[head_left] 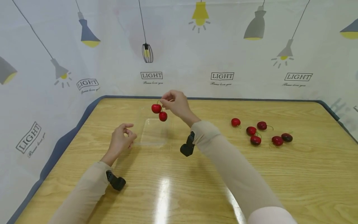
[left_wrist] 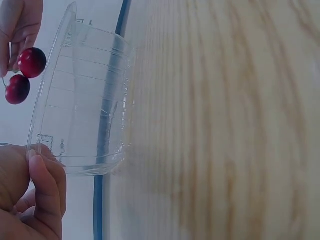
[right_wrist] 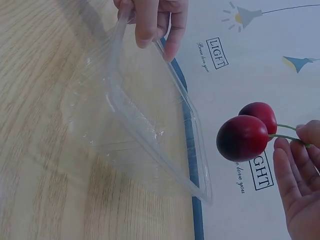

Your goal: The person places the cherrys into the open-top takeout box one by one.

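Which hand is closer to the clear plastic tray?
Left. The left hand touches the clear plastic tray at its rim, while the right hand holds two red cherries by their stems above it.

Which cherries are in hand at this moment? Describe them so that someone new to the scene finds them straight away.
On the wooden table, look above the clear plastic tray near the far edge. The pair of red cherries hangs there by its stems from the right hand. The other cherries lie loose on the table's right side.
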Motion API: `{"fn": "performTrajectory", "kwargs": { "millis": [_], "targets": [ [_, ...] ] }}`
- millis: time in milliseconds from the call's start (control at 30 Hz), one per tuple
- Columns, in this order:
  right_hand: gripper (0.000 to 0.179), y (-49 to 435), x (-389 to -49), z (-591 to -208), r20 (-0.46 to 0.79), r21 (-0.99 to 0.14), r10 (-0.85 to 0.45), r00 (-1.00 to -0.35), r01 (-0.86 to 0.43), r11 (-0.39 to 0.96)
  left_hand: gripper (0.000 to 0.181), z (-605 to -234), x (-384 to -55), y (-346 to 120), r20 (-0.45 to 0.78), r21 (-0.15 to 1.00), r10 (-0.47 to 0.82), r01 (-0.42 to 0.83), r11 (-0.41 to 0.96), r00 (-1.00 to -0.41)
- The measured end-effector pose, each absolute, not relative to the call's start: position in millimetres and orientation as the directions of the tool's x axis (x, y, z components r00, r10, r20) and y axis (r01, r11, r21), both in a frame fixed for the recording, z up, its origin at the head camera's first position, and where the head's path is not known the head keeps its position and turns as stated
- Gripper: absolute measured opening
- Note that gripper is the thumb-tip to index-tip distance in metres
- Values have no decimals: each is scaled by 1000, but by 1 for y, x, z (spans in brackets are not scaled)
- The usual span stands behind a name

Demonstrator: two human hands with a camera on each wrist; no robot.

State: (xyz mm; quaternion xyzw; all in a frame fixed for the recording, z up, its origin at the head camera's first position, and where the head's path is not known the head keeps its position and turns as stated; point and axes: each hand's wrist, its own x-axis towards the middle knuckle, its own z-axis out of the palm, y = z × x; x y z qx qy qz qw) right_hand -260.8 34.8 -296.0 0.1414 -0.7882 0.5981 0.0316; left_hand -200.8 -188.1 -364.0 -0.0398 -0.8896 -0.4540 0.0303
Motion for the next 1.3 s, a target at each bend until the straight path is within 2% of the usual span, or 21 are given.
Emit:
{"fn": "performTrajectory", "kwargs": {
  "millis": [233,633,1300],
  "targets": [
    [12,25,-268,-302,160,-942,-110,-981,-185,281,42,-365,-201,-188,93,808,46,103,579,-995],
    [13,16,-268,-329,45,-982,-55,-997,-54,182,42,-365,-201,-188,98,807,39,103,582,-994],
    [11,-9,-264,-338,32,-978,-117,-993,-56,201,43,-366,-201,-187,86,815,20,82,573,-996]
  ]
}}
